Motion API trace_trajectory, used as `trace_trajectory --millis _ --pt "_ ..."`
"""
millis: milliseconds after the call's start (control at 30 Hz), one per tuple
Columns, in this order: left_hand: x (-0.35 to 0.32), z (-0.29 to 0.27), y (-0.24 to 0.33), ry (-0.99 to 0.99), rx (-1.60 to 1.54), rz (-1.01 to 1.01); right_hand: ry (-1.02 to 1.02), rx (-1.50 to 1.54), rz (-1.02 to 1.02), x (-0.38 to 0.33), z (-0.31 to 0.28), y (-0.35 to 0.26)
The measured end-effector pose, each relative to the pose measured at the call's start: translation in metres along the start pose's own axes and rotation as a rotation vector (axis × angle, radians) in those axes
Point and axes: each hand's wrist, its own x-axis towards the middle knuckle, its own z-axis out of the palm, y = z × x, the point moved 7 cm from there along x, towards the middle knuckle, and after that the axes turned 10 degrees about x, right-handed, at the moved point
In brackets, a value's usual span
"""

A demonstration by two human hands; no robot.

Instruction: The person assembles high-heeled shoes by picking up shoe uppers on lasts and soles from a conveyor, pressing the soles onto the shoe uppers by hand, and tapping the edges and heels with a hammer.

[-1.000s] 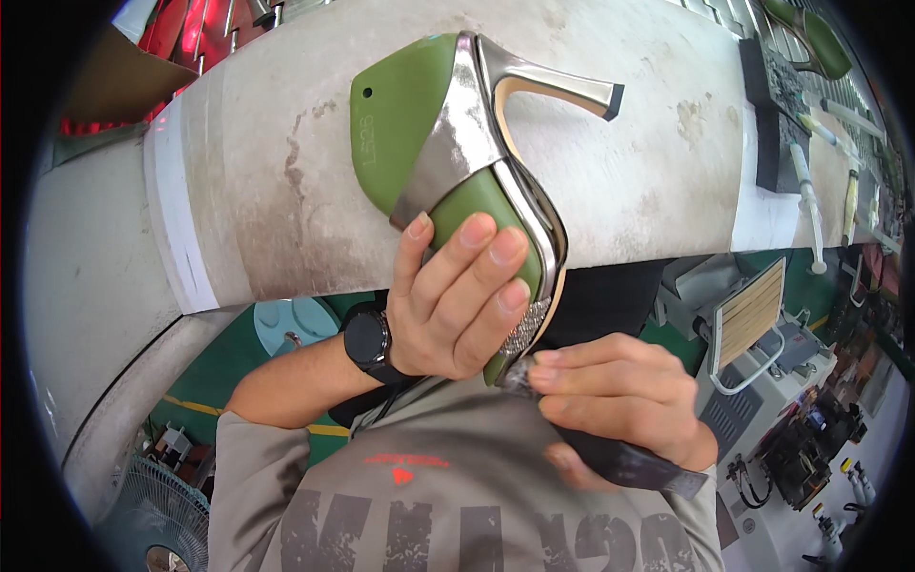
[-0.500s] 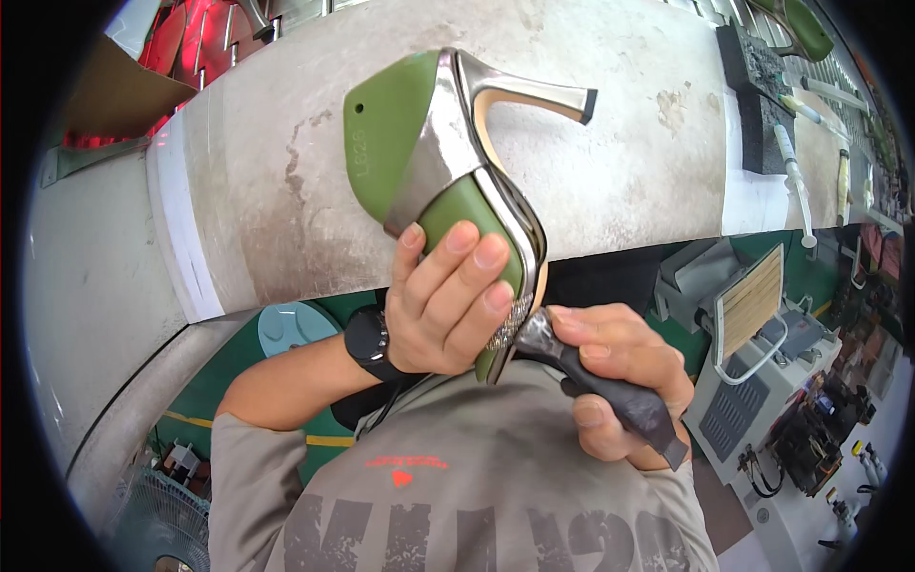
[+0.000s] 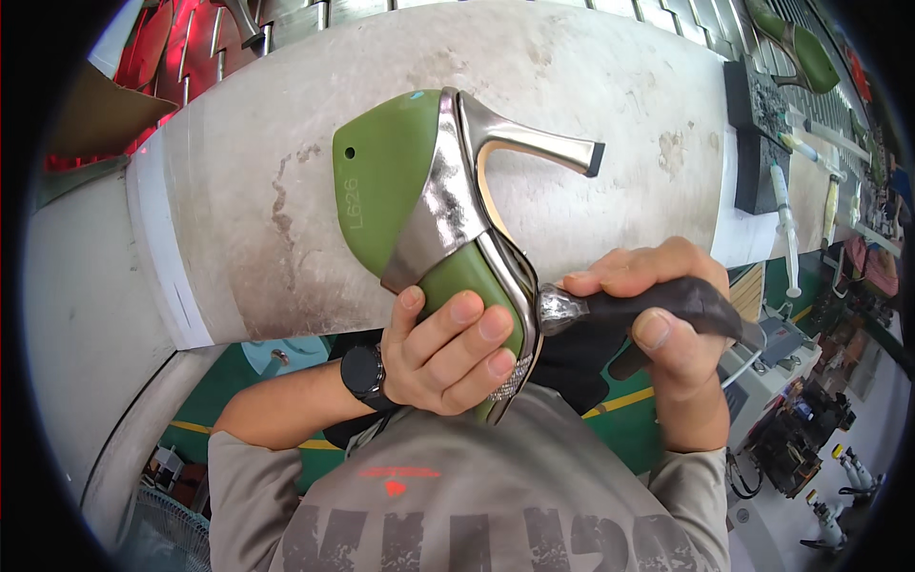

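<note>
My left hand, a black watch on its wrist, is wrapped round the forepart of a high-heeled shoe. This shoe has a shiny metallic back and slim heel, and a sparkling band at the toe. A green shoe last fills it, and the heel points to the right. In my right hand is a dark-wrapped shoemaker's hammer, gripped about its body. Its rounded, shiny metal face meets the sole edge near the shoe's waist. My palm and fingers hide part of the hammer.
A stained pale worktop lies beyond the shoe. Black blocks and syringe-like tubes lie at its right end. Another green-lasted shoe sits far right on a metal slatted conveyor. A fan stands lower left.
The hammer has swung up and to the right, its face now at the shoe's waist rather than near the toe. My right hand has risen with it. The shoe appears slightly lower.
</note>
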Motion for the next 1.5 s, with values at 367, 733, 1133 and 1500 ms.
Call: trace_trajectory --millis 367,733,1133,1500 --pt "0.002 -0.003 -0.003 -0.03 -0.095 -0.074 -0.008 -0.167 0.253 0.05 0.016 -0.009" --pt "0.009 -0.005 -0.004 -0.085 -0.115 -0.035 -0.049 -0.565 0.501 0.086 0.049 -0.029" --pt "0.1 0.008 -0.091 -0.635 -0.109 0.055 0.333 -0.255 -0.314 0.04 0.011 -0.06" --pt "0.096 0.023 -0.096 -0.635 -0.221 -0.053 0.414 -0.211 -0.044 0.078 0.031 -0.029"
